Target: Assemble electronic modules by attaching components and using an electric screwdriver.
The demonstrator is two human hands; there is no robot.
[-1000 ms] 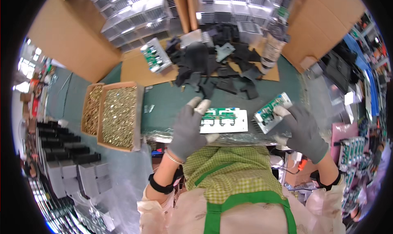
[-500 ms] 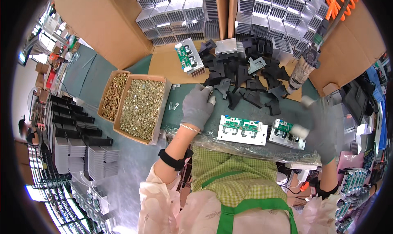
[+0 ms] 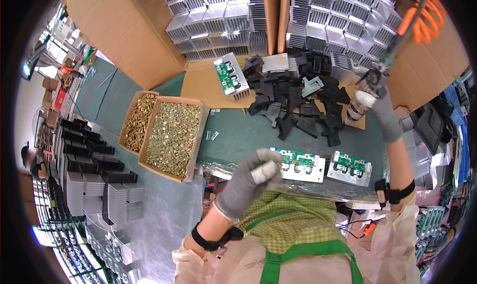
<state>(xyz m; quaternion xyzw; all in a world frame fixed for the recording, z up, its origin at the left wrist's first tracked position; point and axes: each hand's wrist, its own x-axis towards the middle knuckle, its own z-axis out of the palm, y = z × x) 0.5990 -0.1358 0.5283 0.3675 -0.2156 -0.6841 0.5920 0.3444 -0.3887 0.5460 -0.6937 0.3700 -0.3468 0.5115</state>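
My left hand (image 3: pixel 251 182), in a grey glove with white fingertips, is closed in a pinch at the table's front edge. Whatever its fingers hold is too small or hidden. Beside it lies a heat sink with a green circuit board (image 3: pixel 301 160), partly covered by the fingertips. A second board-topped heat sink (image 3: pixel 349 169) sits just right of that one. My right hand (image 3: pixel 383 110), gloved alike, grips a tape-wrapped air screwdriver (image 3: pixel 356 110). This tool hangs from an orange coiled hose (image 3: pixel 422 18) and slants over the right end of the table.
Black plastic brackets (image 3: pixel 298 98) are heaped mid-table, near another heat sink with a board (image 3: pixel 231 75). Two cardboard boxes of brass-coloured fasteners (image 3: pixel 171 135) (image 3: pixel 141 122) stand left. Stacked bare heat sinks (image 3: pixel 213 23) fill cartons behind. A small screw (image 3: pixel 243 111) lies on the mat.
My left hand has come from the brackets back toward me, beside the boards. My right hand has risen from the right-hand board and taken hold of the screwdriver.
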